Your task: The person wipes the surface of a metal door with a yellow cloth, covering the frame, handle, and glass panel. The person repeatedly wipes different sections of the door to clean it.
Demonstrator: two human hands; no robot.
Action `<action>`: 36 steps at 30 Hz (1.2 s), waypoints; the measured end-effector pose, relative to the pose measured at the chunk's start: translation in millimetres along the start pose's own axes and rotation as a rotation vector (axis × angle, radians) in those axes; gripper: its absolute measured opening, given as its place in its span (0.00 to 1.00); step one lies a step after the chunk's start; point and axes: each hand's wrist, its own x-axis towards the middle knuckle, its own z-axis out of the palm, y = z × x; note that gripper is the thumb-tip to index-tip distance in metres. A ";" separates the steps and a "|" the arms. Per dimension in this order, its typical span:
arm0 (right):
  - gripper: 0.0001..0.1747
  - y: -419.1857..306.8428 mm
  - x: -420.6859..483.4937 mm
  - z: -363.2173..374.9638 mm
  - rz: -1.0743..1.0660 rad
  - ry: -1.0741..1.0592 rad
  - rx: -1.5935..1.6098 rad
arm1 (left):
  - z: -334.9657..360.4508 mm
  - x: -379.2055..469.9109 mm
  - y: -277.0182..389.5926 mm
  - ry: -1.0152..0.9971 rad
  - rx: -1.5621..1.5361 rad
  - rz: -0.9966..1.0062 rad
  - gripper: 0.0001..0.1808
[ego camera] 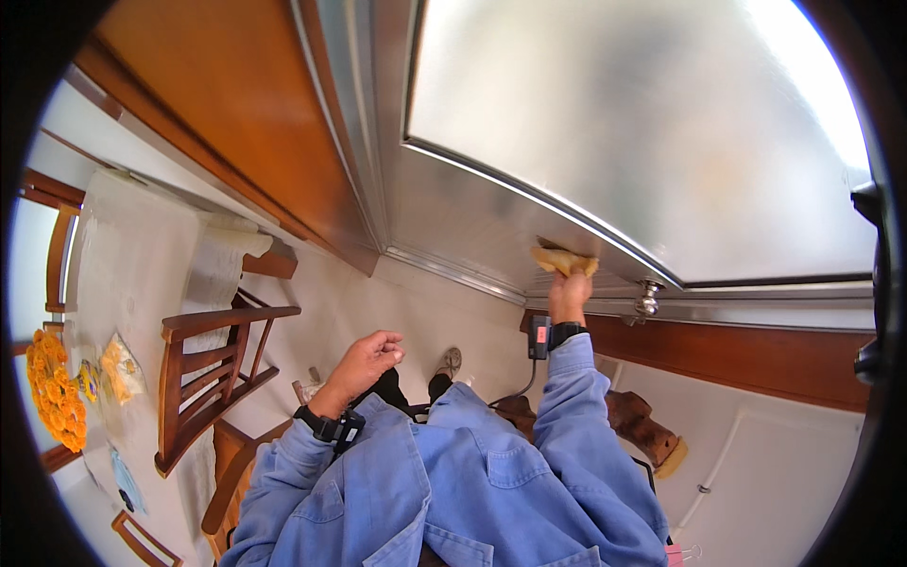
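Observation:
My right hand [569, 294] presses a yellow cloth [563, 260] flat against the lower metal panel [460, 205] of a door. The cloth is bunched under my fingers, just below the edge of the frosted glass pane [623, 135]. To the right of that hand, a round metal doorknob [646, 299] sticks out from the door's edge. My left hand [368, 363] hangs in front of my body, loosely curled, with nothing in it. Each wrist wears a black strapped device.
A wooden chair [212, 375] stands at left beside a table with a pale cloth [134, 248]. Orange flowers [55, 390] and a small packet [122, 368] are on that side. Wooden trim [723, 358] runs along the right, near a brown wooden object [641, 422]. Tiled floor [439, 305] lies below.

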 end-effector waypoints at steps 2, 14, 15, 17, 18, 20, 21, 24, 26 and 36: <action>0.22 29.2 -32.6 32.1 0.124 -0.058 -0.020 | -8.8 -5.2 -8.2 0.016 -0.025 -0.025 0.22; 0.19 141.5 -168.5 196.1 0.685 -0.435 0.115 | -58.8 -30.2 -26.6 0.101 -0.052 -0.038 0.20; 0.19 137.5 -162.8 190.1 0.678 -0.404 0.116 | -60.6 -28.9 -27.7 0.088 -0.048 -0.037 0.20; 0.20 123.2 -146.1 165.6 0.642 -0.358 0.149 | -55.6 -23.1 -29.5 0.063 -0.057 -0.051 0.19; 0.20 113.5 -134.8 150.5 0.616 -0.343 0.171 | -51.9 -20.0 -29.4 0.054 -0.068 -0.068 0.19; 0.18 94.5 -108.2 118.4 0.549 -0.310 0.189 | -39.8 -12.6 -27.2 0.043 -0.066 -0.085 0.19; 0.17 83.5 -92.6 100.1 0.510 -0.258 0.185 | -31.0 -8.6 -25.5 0.036 -0.055 -0.085 0.20; 0.16 46.0 -38.6 38.4 0.421 -0.181 0.258 | -1.9 3.7 -18.3 0.003 -0.012 -0.097 0.20; 0.15 18.2 1.5 -6.8 0.371 -0.149 0.338 | 20.0 11.5 -15.1 -0.032 0.018 -0.113 0.20; 0.21 -61.5 137.6 -188.7 -0.050 -0.112 0.458 | 100.3 22.3 -19.2 -0.134 0.191 -0.141 0.21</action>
